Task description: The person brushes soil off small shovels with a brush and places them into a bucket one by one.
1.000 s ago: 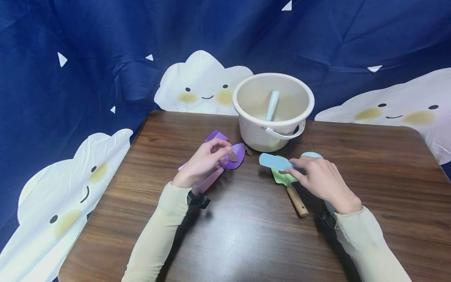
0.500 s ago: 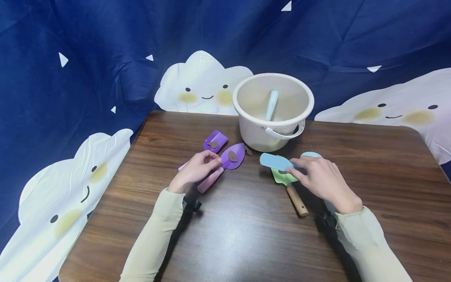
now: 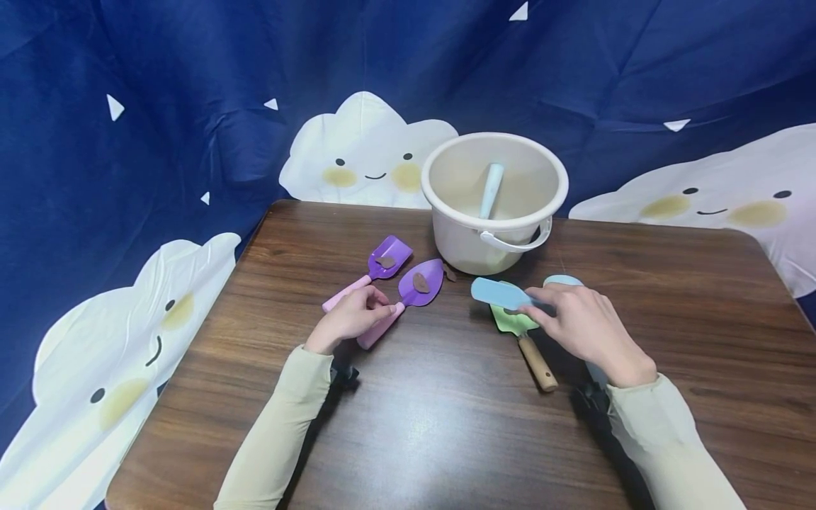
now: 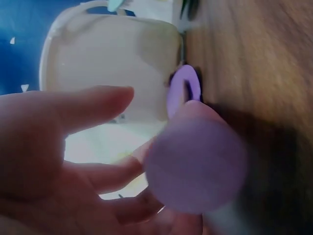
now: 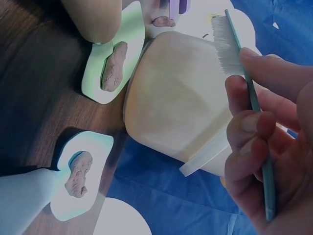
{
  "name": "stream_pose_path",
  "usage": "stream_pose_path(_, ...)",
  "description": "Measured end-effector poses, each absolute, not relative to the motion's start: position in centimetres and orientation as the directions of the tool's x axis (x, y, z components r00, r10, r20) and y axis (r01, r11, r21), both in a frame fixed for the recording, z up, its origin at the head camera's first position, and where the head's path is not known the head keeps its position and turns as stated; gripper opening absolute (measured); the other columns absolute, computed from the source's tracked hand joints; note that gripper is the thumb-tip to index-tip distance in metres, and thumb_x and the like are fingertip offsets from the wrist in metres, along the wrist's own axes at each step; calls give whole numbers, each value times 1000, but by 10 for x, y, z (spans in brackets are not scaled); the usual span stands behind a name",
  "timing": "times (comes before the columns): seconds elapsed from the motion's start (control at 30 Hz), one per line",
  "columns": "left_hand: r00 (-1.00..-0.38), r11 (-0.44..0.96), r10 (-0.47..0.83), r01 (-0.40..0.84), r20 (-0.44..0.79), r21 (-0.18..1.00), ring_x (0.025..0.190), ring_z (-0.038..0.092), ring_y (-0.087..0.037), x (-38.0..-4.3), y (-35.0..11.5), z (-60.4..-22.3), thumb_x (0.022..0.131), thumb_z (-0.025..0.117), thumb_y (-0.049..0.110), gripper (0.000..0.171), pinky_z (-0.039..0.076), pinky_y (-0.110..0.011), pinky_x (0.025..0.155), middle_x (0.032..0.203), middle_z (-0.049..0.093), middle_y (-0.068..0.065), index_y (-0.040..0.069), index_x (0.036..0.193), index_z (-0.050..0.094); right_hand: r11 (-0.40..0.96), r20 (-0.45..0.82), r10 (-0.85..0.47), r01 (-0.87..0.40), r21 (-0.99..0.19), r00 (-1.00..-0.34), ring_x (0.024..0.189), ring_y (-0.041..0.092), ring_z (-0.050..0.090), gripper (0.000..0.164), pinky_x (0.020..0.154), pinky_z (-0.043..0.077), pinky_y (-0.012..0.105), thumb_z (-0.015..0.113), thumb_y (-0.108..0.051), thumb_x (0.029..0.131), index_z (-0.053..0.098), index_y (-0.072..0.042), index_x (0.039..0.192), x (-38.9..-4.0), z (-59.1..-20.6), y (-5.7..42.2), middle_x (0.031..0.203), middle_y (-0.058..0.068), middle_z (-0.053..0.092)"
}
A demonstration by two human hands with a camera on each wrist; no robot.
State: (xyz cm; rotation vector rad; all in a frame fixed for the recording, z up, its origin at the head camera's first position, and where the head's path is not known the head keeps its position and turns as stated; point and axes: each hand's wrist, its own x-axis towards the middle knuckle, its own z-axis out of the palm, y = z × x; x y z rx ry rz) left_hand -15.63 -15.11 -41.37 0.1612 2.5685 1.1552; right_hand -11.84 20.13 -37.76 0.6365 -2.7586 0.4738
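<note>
My left hand (image 3: 349, 319) is low beside the pink handle (image 3: 380, 327) of a pointed purple toy trowel (image 3: 433, 273). In the left wrist view its thumb stands apart from the handle, and the other fingers reach behind the handle's blurred end. A brown lump (image 3: 420, 283) lies on the trowel's blade. My right hand (image 3: 589, 333) grips a light-blue brush (image 3: 500, 293) by its slim handle, bristles (image 5: 227, 46) showing in the right wrist view. Below it lies a green shovel (image 3: 510, 322) with a wooden handle; a lump (image 5: 115, 67) sits in its scoop.
A cream bucket (image 3: 462, 241) at the back holds something with a pale-blue handle (image 3: 492, 191). A square purple shovel (image 3: 398, 249) with a brown lump lies left of the trowel. A pale-blue shovel (image 5: 100, 193) bears another lump. Brown bits (image 3: 449, 273) lie near the bucket.
My left hand has drawn back from over the two purple tools, uncovering their blades, and has come down beside the pink handle. The right hand with the brush has hardly moved.
</note>
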Motion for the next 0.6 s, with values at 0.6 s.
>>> stream_pose_path(0.6, -934, 716, 238, -17, -267, 697, 76, 55, -12, -155, -153, -427, 84, 71, 19, 30, 43, -22, 68, 83, 61, -3, 2, 105, 62, 855, 294, -373, -449, -261, -880, 69, 20, 62, 28, 55, 50, 47, 72, -29, 86, 73, -10, 106, -117, -376, 202, 89, 3, 73)
